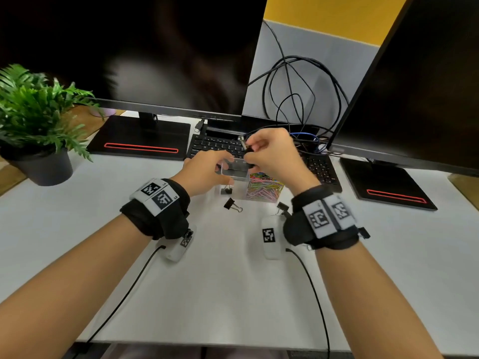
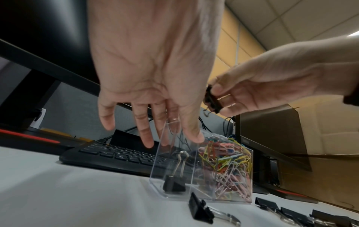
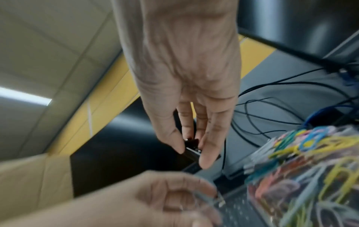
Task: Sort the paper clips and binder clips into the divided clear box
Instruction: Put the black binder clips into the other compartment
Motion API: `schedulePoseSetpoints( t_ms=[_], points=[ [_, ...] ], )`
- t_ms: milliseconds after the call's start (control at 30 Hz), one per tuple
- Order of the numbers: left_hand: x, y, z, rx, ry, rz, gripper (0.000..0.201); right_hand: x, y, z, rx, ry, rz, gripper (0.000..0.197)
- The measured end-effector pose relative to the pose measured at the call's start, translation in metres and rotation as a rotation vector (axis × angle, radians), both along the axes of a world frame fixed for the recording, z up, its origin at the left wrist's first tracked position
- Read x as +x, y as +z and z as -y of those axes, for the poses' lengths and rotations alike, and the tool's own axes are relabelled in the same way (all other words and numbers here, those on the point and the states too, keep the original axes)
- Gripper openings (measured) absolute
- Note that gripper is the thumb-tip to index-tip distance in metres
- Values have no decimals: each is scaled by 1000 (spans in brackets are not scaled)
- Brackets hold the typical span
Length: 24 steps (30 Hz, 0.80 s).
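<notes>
The divided clear box (image 1: 234,170) stands on the white desk in front of a keyboard. Its right compartment is full of coloured paper clips (image 1: 263,186) (image 2: 225,165). One black binder clip (image 2: 173,183) lies in the left compartment. My left hand (image 1: 207,169) (image 2: 153,86) holds the box's left end, thumb on the near side and fingers behind. My right hand (image 1: 270,154) (image 3: 189,95) pinches a black binder clip (image 1: 245,149) (image 2: 210,100) (image 3: 191,146) just above the box. Loose binder clips lie on the desk near the box (image 1: 232,204) (image 1: 282,207) (image 2: 201,208).
A black keyboard (image 1: 215,146) lies right behind the box, a second one (image 1: 321,169) to its right. Two dark monitors on black stands (image 1: 140,141) (image 1: 388,187) rise behind, with tangled cables (image 1: 298,99) between them. A potted plant (image 1: 39,117) sits at the far left.
</notes>
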<state>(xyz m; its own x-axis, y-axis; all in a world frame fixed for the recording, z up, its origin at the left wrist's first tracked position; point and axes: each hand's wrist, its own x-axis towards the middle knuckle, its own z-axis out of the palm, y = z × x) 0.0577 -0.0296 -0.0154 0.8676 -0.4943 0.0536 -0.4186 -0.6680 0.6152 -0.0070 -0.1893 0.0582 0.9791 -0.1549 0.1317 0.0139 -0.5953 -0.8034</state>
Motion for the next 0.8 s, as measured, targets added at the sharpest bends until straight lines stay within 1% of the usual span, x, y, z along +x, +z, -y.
schedulePoseSetpoints(
  t_ms=[133, 267, 433, 533, 567, 633, 700, 800],
  points=[
    [-1, 3, 0, 26, -9, 13, 37, 12, -11, -20, -199, 18, 14, 22],
    [-3, 5, 0, 30, -3, 21, 46, 13, -22, -17, -348, 15, 7, 21],
    [-5, 6, 0, 25, 7, 22, 44, 15, -29, -17, -541, 14, -15, 23],
    [-6, 7, -1, 28, 4, 29, 46, 16, -34, -20, -605, 41, -51, 16],
    [-6, 7, -1, 27, 1, 32, 46, 16, -34, -21, -609, 48, -74, 13],
    [-6, 8, -1, 30, -1, 35, 49, 10, -30, -19, -576, 58, -87, 17],
    [-6, 7, -1, 35, -1, 39, 50, -3, -19, -11, -481, 28, -54, 24],
    [-5, 6, -1, 38, -9, 41, 49, -31, -6, 19, -344, -51, -45, 23]
  ],
)
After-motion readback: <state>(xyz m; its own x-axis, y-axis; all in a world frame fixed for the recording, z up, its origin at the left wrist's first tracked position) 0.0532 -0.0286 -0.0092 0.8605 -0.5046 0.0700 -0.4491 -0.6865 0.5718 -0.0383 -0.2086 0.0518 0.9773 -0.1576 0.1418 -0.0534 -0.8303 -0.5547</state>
